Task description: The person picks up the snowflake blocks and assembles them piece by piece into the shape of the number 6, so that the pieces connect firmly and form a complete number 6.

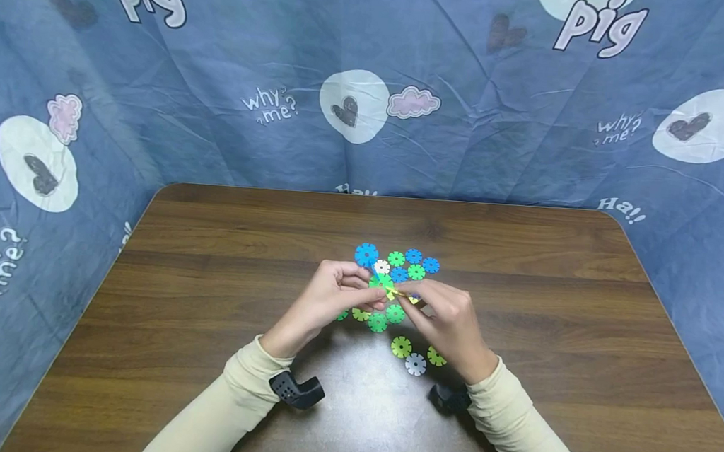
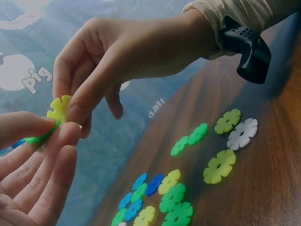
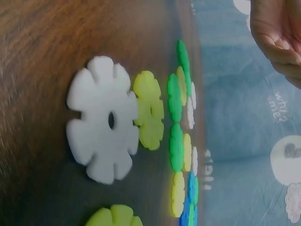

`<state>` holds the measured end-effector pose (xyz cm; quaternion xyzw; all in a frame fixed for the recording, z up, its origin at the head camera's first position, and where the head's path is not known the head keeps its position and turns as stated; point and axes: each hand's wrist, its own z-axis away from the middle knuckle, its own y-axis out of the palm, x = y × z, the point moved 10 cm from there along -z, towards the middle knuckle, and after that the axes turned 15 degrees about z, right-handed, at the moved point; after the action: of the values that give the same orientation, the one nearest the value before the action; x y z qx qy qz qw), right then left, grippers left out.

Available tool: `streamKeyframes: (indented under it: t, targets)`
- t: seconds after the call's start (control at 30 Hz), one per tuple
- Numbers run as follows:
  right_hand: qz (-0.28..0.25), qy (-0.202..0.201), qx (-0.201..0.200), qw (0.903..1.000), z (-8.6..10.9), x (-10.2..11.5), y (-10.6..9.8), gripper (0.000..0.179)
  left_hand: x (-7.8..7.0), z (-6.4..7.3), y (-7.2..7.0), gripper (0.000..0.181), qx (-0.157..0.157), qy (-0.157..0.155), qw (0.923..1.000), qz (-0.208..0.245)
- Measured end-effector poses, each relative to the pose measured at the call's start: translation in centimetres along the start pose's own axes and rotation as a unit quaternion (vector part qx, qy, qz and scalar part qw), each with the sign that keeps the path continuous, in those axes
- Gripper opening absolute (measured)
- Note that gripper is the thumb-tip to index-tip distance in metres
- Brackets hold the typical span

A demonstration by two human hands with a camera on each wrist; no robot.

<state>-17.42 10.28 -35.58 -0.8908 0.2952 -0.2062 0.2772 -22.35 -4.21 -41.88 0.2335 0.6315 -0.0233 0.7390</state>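
Note:
Both hands meet above the table, over a group of flower-shaped notched plastic discs. My left hand (image 1: 337, 295) pinches a green notched disc (image 1: 381, 283) between thumb and fingers. Beyond that disc, blue pieces lead up to a larger-looking blue disc (image 1: 367, 255). With thumb and forefinger, my right hand (image 1: 447, 318) pinches a yellow notched disc (image 2: 57, 109), seen nearly edge-on from the head. In the left wrist view the yellow disc meets the green one at the fingertips, where the fingers partly hide the contact.
Several blue, green, yellow and white discs lie flat behind and below the hands. Nearer the front are a white disc (image 1: 415, 364) and two yellow-green discs, one being this disc (image 1: 401, 347). A printed blue cloth (image 1: 367, 162) hangs behind the wooden table (image 1: 196, 383).

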Motion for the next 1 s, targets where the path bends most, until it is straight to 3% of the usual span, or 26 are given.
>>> streamKeyframes:
  t: [0.2, 0.4, 0.53, 0.67, 0.77, 1.0]
  targets:
    - [-0.026, 0.021, 0.044, 0.9985, 0.0, -0.9, 0.7, 0.025, -0.4, -0.1, -0.5, 0.016, -0.013, 0.01, 0.9998, -0.006]
    - [-0.006, 0.08, 0.115, 0.9901, 0.5, -3.2, 2.0, 0.022, -0.7, -0.1, -1.2, 0.02, -0.035, 0.006, 0.9993, -0.011]
    - [0.038, 0.12, 0.194, 0.9728, 1.5, -4.9, 3.5, 0.019, -0.8, -0.1, -1.4, 0.024, -0.041, 0.002, 0.9991, -0.01]
    - [0.077, 0.148, 0.277, 0.9462, 2.9, -6.1, 5.1, 0.023, -0.9, 0.0, -1.5, 0.024, -0.042, 0.003, 0.9991, -0.008]
    - [0.086, 0.157, 0.315, 0.932, 3.8, -6.7, 5.9, 0.024, -0.9, 0.0, -1.5, 0.024, -0.042, 0.002, 0.9991, -0.007]
    - [0.078, 0.157, 0.332, 0.9268, 4.4, -7.0, 6.4, 0.022, -0.9, -0.1, -1.6, 0.024, -0.045, 0.004, 0.9989, -0.012]
